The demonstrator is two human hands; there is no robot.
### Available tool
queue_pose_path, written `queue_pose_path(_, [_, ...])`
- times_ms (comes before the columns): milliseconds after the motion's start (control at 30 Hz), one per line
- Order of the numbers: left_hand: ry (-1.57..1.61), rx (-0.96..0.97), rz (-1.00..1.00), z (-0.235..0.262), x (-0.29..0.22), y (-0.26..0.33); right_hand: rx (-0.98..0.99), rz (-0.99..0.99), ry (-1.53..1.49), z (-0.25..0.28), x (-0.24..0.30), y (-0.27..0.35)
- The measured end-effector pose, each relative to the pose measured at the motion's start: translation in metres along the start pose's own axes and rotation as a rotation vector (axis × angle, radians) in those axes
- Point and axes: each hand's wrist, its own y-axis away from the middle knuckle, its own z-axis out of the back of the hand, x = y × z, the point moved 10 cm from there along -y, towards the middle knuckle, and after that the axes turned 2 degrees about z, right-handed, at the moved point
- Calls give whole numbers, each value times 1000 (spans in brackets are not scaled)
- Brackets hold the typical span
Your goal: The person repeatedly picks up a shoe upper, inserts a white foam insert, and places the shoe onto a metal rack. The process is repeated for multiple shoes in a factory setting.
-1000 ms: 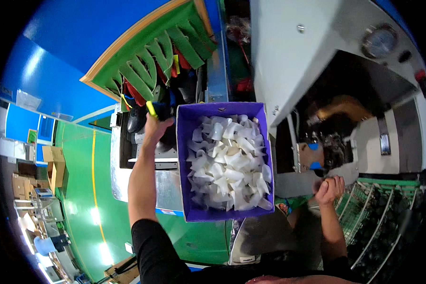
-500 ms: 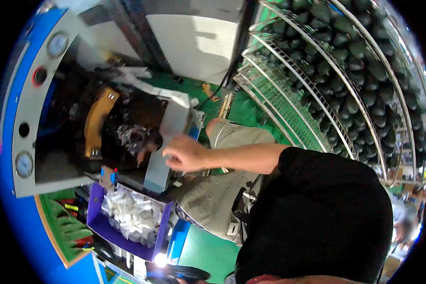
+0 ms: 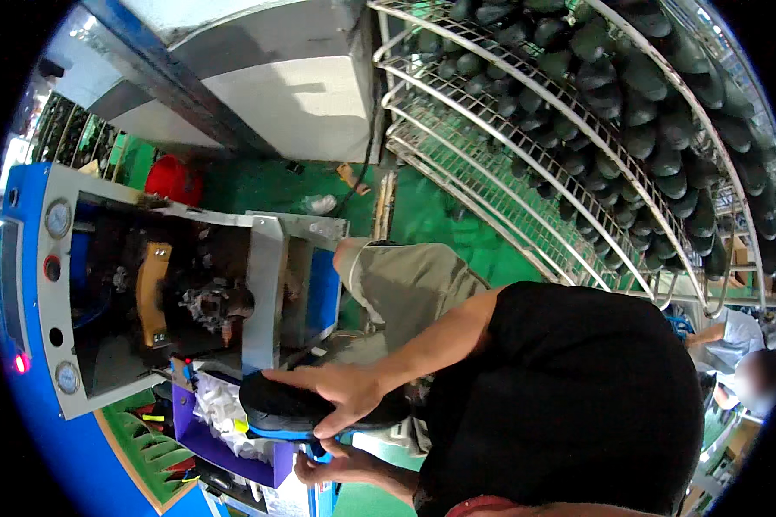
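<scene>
A black shoe (image 3: 284,407) with a blue-edged sole lies sideways across the front of a purple bin. My right hand (image 3: 349,392) grips it from above, fingers along the upper and thumb down at the sole edge. Just below that edge is my left hand (image 3: 345,465), its fingers curled round a small dark blue bit; whether this belongs to the shoe I cannot tell. Beyond the shoe, the purple bin (image 3: 184,418) holds crumpled white paper (image 3: 220,401).
Ahead stands a blue and grey machine (image 3: 263,293) with gauges, a yellow curved bar (image 3: 153,293) and a dark cavity. To the right, a wire rack (image 3: 491,164) carries many dark shoes. A red bucket (image 3: 174,179) stands behind the machine. Another person (image 3: 737,340) is at far right.
My right hand has moved from beside the machine onto the shoe. My left hand has come up from the lower edge, bringing the shoe toward the bin's front. The view has shifted.
</scene>
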Motion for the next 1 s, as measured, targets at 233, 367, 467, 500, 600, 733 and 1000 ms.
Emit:
queue_pose_path(233, [173, 618, 90, -92, -103, 13, -273, -217, 275, 82, -4, 77])
queue_pose_path(367, [123, 888, 180, -131, -81, 21, -318, -318, 342, 97, -9, 84])
queue_pose_path(467, [322, 864, 339, -125, -68, 19, -269, -249, 386, 94, 6, 72])
queue_pose_path(500, [298, 744, 182, -117, -84, 12, -271, -153, 414, 90, 12, 68])
queue_pose_path(600, [-110, 1009, 179, -116, -84, 24, -195, -141, 463, 87, 5, 62])
queue_pose_path(733, [-76, 1226, -43, -106, -82, 32, 0, -293, 486, 71, -18, 58])
queue_pose_path(1000, [795, 1084, -9, -60, -90, 43, -145, -732, -720, 59, -102, 85])
